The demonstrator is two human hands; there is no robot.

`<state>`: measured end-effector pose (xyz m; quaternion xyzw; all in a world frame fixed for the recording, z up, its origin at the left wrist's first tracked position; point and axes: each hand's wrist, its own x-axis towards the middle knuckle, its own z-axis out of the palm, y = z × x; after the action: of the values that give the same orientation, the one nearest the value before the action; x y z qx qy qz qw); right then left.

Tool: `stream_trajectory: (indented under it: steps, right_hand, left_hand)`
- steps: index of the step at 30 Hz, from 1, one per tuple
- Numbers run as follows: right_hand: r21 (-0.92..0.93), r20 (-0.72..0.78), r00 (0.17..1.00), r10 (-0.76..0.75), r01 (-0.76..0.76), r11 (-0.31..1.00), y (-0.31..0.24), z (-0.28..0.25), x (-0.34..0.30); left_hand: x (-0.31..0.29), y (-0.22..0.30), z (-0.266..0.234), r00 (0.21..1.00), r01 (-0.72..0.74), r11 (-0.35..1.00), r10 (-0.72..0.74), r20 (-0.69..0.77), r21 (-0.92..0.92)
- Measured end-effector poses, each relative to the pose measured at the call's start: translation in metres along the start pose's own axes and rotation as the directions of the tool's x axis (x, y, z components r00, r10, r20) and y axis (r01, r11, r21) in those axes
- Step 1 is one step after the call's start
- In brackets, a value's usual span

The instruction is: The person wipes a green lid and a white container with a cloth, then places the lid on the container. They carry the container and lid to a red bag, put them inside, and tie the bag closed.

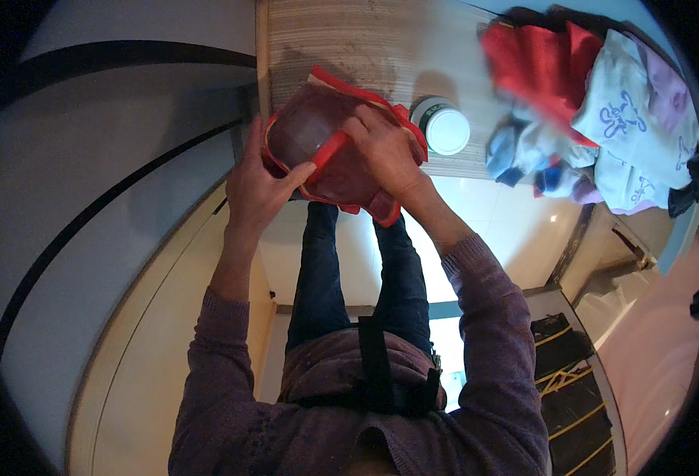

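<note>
Two purple knit sleeves (221, 349) nearest the camera, below the white-lidded jar (448, 130), one to its lower left, one straight below. Left hand (256, 190) well left of the jar: thumb on the front of a red-edged maroon piece (329, 170), fingers up along its left rim, so rim pinched between them. Right hand (385, 151) just left of the jar: fingers bent, tips pressed together on the upper end of a red strip (333, 147) that runs slantwise across the piece; the left thumb sits at the strip's lower end. Maroon piece is left of the jar, glossy face up, near edge hanging lower than the jar; contact with jar can't tell. Wood-grain counter (381, 32) under the jar and beyond it. Right of jar, near: bundle of blue and white cloth (520, 143). Farther right: red cloth (536, 67), slightly blurred, then pale blue cloth (615, 99) with purple print, lilac cloth (662, 87) behind it. Below the jar, to its left: dark trouser legs (317, 270) over pale tiled floor (496, 210). Well below right of jar: black mat (575, 397) with yellow lines.
</note>
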<state>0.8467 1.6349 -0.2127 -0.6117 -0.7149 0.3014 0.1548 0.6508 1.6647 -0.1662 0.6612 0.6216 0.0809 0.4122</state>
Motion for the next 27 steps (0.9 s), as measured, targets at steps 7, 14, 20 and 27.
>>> stream_trajectory:
  steps: [7, 14, 20, 27]
  right_hand:
    - [0.276, -0.414, 0.910, -0.004, 0.130, 0.952, -0.003, -0.035, -0.018]
    - [-0.037, -0.306, 0.820, 0.484, -0.518, 0.854, 0.072, -0.035, -0.067]
    - [-0.206, -0.302, 0.842, 0.446, -0.515, 0.832, 0.087, 0.003, -0.066]
    - [-0.216, -0.284, 0.853, 0.438, -0.502, 0.837, 0.111, 0.012, -0.064]
  left_hand:
    - [0.012, 0.010, 0.008, 0.996, 0.049, 0.959, -0.067, 0.057, 0.278]
    - [0.008, 0.012, 0.015, 0.998, 0.039, 0.978, -0.047, 0.036, 0.203]
    - [0.006, 0.014, 0.018, 0.994, 0.091, 0.964, -0.102, 0.031, 0.250]
    - [0.006, 0.016, 0.021, 0.986, 0.159, 0.962, -0.166, 0.013, 0.222]
